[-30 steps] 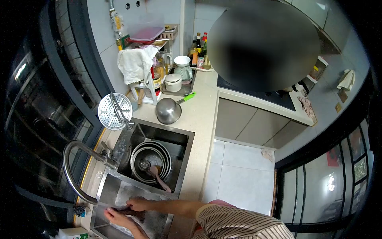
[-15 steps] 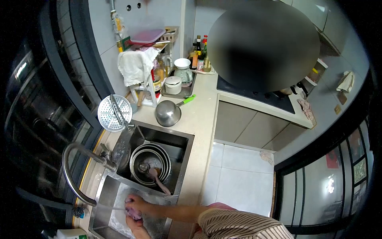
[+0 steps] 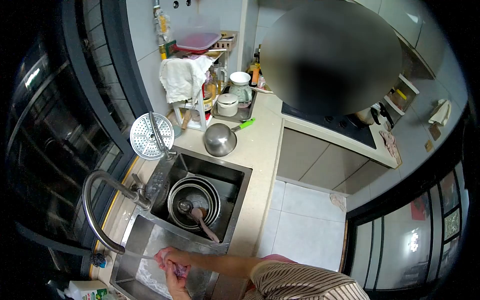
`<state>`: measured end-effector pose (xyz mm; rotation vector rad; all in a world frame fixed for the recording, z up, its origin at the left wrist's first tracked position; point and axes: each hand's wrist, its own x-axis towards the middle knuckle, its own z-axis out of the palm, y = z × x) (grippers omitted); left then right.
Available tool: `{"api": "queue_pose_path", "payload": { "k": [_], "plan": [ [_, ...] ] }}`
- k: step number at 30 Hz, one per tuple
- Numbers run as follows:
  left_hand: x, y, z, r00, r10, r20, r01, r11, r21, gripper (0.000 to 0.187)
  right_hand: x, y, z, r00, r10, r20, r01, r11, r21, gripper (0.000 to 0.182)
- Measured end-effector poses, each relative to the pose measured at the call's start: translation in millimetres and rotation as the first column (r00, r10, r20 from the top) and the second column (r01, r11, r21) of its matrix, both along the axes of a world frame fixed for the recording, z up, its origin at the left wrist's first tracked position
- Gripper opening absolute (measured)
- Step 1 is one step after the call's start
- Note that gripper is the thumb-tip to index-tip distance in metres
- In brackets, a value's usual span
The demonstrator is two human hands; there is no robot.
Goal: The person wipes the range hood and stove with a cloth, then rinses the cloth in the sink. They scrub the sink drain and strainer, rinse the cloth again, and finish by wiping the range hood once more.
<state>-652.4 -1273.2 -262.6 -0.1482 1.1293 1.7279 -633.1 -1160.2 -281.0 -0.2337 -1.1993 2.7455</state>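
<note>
We see the right grip [image 3: 169, 256] and left grip [image 3: 175, 282] pressed together around a purplish wad [image 3: 181, 270]; it is pinched between them, partly hidden by the fingers, bulging at their wrist side; the faucet [image 3: 86, 202] arches ahead of both grips, its stream reaching the right; the steel basin [image 3: 134, 242] is beneath them, nested bowls [image 3: 218, 204] beyond the right grip.

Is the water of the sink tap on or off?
On: a pale stream runs from the tap toward the right hand.
</note>
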Motion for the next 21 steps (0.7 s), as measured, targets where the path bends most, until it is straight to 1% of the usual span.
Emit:
{"api": "queue_pose_path", "payload": {
  "k": [1, 3, 4, 6, 7, 8, 9, 10, 11, 12, 13, 15, 16, 17, 19, 20, 21],
  "plan": [
    [-7, -6, -5, 0.997, -0.081, -0.015, 0.081, 0.997, -0.01, 0.05, -3, 0, -4, 0.999, 0.054, 0.001, -0.053, 0.997, -0.056, 0.021],
    [-18, -13, -11, 0.969, -0.241, -0.043, 0.24, 0.97, -0.033, 0.051, -16, -1, -20, 0.987, 0.082, -0.136, -0.091, 0.994, -0.055, 0.022],
    [-16, -12, -13, 0.97, -0.224, -0.093, 0.219, 0.974, -0.063, 0.051, -20, 0, -30, 0.975, 0.094, -0.203, -0.107, 0.993, -0.053, 0.023],
    [-9, -6, -10, 0.962, -0.194, -0.193, 0.173, 0.978, -0.119, 0.051, -19, 5, -41, 0.981, 0.177, -0.079, -0.175, 0.984, 0.029, 0.024],
    [-12, -9, -29, 0.962, -0.176, -0.209, 0.137, 0.973, -0.188, 0.048, -21, 4, -44, 0.986, 0.168, -0.011, -0.165, 0.975, 0.147, 0.024],
    [-16, -13, -59, 0.961, -0.159, -0.227, 0.099, 0.962, -0.256, 0.046, -22, 4, -45, 0.986, 0.157, 0.059, -0.167, 0.951, 0.261, 0.024],
    [-14, -11, -63, 0.943, -0.14, -0.302, 0.055, 0.961, -0.272, 0.043, -26, 3, -44, 0.989, 0.085, 0.119, -0.13, 0.885, 0.447, 0.024],
    [-11, -9, -66, 0.918, -0.123, -0.377, 0.01, 0.958, -0.288, 0.04, -28, 1, -43, 0.987, -0.003, 0.162, -0.091, 0.816, 0.571, 0.024],
    [3, 6, -45, 0.86, -0.098, -0.501, -0.034, 0.968, -0.247, 0.037, -31, -1, -44, 0.975, -0.094, 0.202, -0.071, 0.73, 0.68, 0.024],
    [11, 14, -32, 0.785, -0.068, -0.616, -0.073, 0.977, -0.2, 0.034, -33, -8, -48, 0.953, -0.192, 0.232, -0.044, 0.673, 0.739, 0.023],
    [11, 14, -42, 0.68, -0.079, -0.729, -0.104, 0.974, -0.203, 0.031, -35, -15, -52, 0.923, -0.291, 0.253, -0.025, 0.609, 0.793, 0.022],
    [10, 9, -68, 0.425, -0.108, -0.899, -0.167, 0.966, -0.195, 0.024, -39, -17, -64, 0.944, -0.221, 0.245, -0.077, 0.577, 0.813, 0.021],
    [7, 2, -77, 0.314, -0.24, -0.919, -0.155, 0.942, -0.299, 0.026, -41, -17, -69, 0.953, -0.184, 0.241, -0.1, 0.559, 0.823, 0.021],
    [3, -5, -82, 0.197, -0.367, -0.909, -0.156, 0.904, -0.399, 0.027, -38, -18, -62, 0.947, -0.223, 0.231, -0.069, 0.561, 0.825, 0.019],
    [5, -6, -70, 0.387, -0.342, -0.856, -0.041, 0.921, -0.386, 0.031, -25, -20, -32, 0.937, -0.281, 0.209, -0.013, 0.568, 0.823, 0.016],
    [13, 4, -38, 0.667, -0.189, -0.721, 0.023, 0.972, -0.234, 0.034, -20, -15, -36, 0.979, -0.199, 0.042, 0.092, 0.619, 0.78, 0.014],
    [16, 3, -12, 0.873, -0.033, -0.486, -0.001, 0.998, -0.069, 0.037, -16, -12, -39, 0.995, -0.101, 0.024, 0.06, 0.751, 0.658, 0.014]
  ]
}}
